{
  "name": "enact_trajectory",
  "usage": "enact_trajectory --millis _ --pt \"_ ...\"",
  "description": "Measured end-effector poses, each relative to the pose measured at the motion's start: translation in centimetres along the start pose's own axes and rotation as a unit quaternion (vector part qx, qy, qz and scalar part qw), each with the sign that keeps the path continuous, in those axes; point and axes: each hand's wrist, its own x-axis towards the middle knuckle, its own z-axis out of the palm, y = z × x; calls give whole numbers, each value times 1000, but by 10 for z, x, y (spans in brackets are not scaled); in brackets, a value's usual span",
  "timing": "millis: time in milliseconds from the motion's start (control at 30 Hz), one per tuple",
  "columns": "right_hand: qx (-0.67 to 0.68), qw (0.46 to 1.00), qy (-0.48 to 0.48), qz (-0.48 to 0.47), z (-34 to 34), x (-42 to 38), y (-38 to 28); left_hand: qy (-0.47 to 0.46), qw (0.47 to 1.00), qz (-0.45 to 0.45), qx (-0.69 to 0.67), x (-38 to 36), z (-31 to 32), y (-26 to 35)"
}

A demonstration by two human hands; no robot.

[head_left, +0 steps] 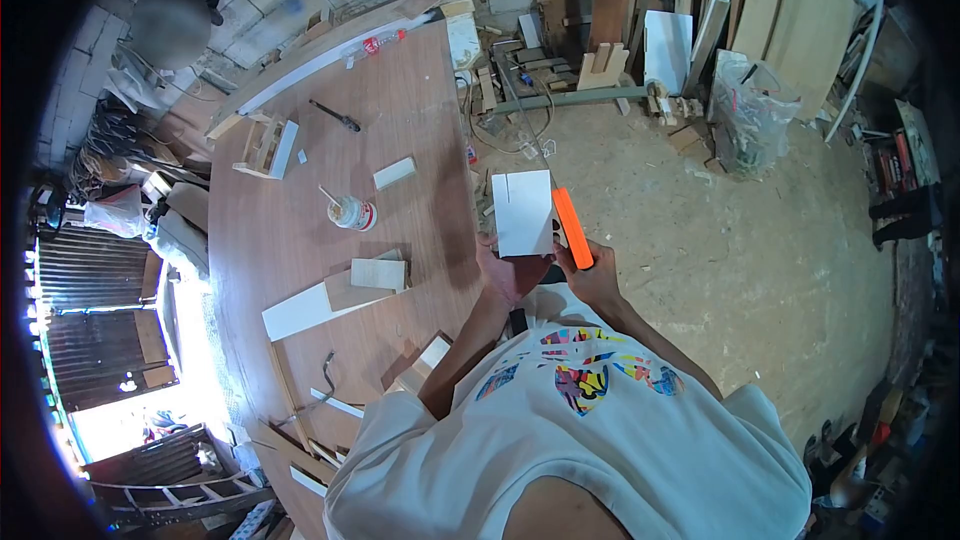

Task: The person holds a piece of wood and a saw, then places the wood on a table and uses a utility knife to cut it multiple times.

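Observation:
My left hand (508, 275) is closed around the lower edge of a white board (523, 215), held up beside the table's right edge. Short dark lines mark the board's upper left part. In my right hand (597, 278) is a hand saw (573, 230) with a bright orange handle. Its thin blade shows nearly edge-on, pointing up and away past the board's upper right corner. The handle lies alongside the board's right edge, and my two hands are close together in front of my shirt.
On the brown table (400, 80) stand a white-labelled jar (352, 214) with a stick in it, stacked board pieces (378, 274), a small white block (395, 173), a dark tool (335, 116) and a wooden frame (267, 147). Right of it, a plastic bag (752, 115) and leaning planks (780, 0) stand on the floor.

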Motion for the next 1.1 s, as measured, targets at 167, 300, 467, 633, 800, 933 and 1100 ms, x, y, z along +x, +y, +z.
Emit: enact_trajectory --millis 167,300,467,633,800,933,1100 --pt "-18 1000 11 21 -2 0 2 -2 1000 13 2 0 -3 -1" --pt "2 999 39 28 -3 -2 4 91 965 103 224 12 -53 15" --pt "22 997 63 49 -3 -7 26 265 664 211 666 16 -112 32" --pt "70 988 67 118 -5 -12 29 390 445 243 769 -7 -150 19" --pt "6 989 50 135 -8 -17 36 418 399 177 797 -20 -164 9" --pt "14 989 45 138 -5 -19 36 417 375 164 811 -19 -178 3" --pt "5 984 3 180 -2 -23 45 436 395 115 801 -16 -168 3"
